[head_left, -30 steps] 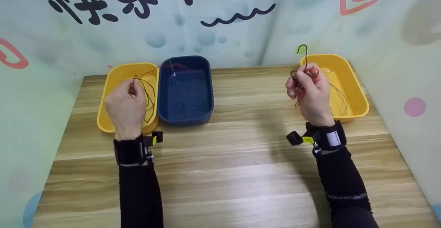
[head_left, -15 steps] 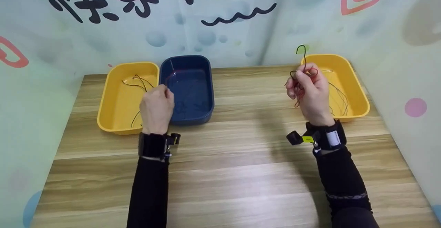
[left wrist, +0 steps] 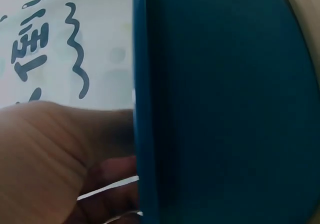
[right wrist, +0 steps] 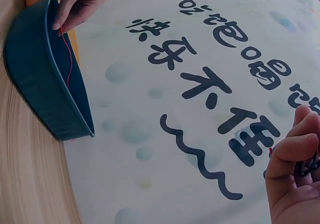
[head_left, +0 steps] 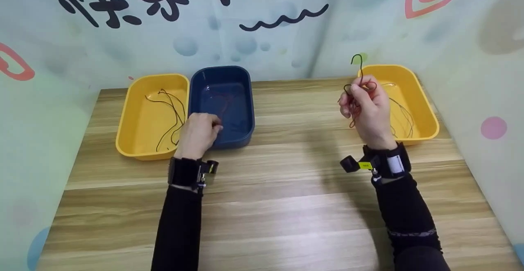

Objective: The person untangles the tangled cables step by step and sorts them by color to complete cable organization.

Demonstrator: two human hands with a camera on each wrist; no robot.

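My left hand (head_left: 197, 135) is over the front of the blue bin (head_left: 248, 134). A thin red wire (right wrist: 70, 58) hangs from its pinched fingertips down into that bin, as the right wrist view shows. In the left wrist view the bin's wall hides the fingertips. My right hand (head_left: 373, 113) grips a tangled bundle of red and black wires (head_left: 356, 106), raised in front of the right yellow bin (head_left: 428, 127). One black wire end (head_left: 362, 68) sticks up from the bundle in a hook.
Several black wires (head_left: 174, 103) lie in the left yellow bin (head_left: 125, 140), which stands against the blue one. Thin dark wires (head_left: 405, 113) lie inside the right yellow bin. A printed backdrop (head_left: 282, 54) rises behind the wooden table (head_left: 278, 205).
My left hand has moved right from the left yellow bin to the blue bin, with the red wire. The black wires there stay behind. My right hand holds its place with the bundle.
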